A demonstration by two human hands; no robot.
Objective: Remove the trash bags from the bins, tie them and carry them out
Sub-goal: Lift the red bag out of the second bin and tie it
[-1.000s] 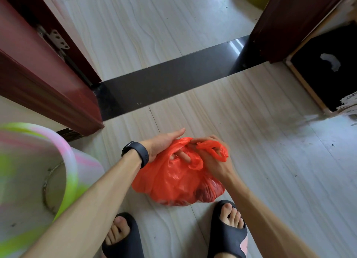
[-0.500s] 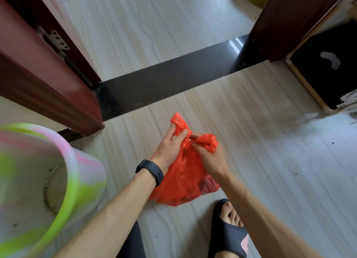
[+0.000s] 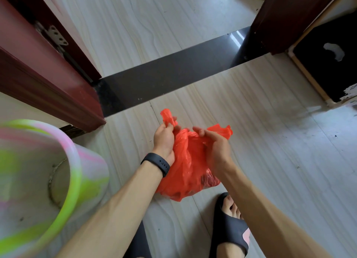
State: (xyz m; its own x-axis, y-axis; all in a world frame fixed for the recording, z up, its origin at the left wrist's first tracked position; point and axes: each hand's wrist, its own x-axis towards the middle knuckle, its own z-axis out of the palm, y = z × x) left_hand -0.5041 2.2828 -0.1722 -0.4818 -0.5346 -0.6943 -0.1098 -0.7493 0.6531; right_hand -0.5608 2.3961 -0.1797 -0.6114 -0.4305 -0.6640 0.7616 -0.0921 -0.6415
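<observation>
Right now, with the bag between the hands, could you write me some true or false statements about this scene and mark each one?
1. The left hand and the right hand each grip the bag. True.
2. The bag is blue. False: it is red-orange.
3. The bag sits in the bin. False: it lies on the floor, right of the bin.
4. A black band is on the left wrist. True.

bin (image 3: 76, 159) blurred, cut by left edge, left slipper (image 3: 138, 243) mostly hidden
</observation>
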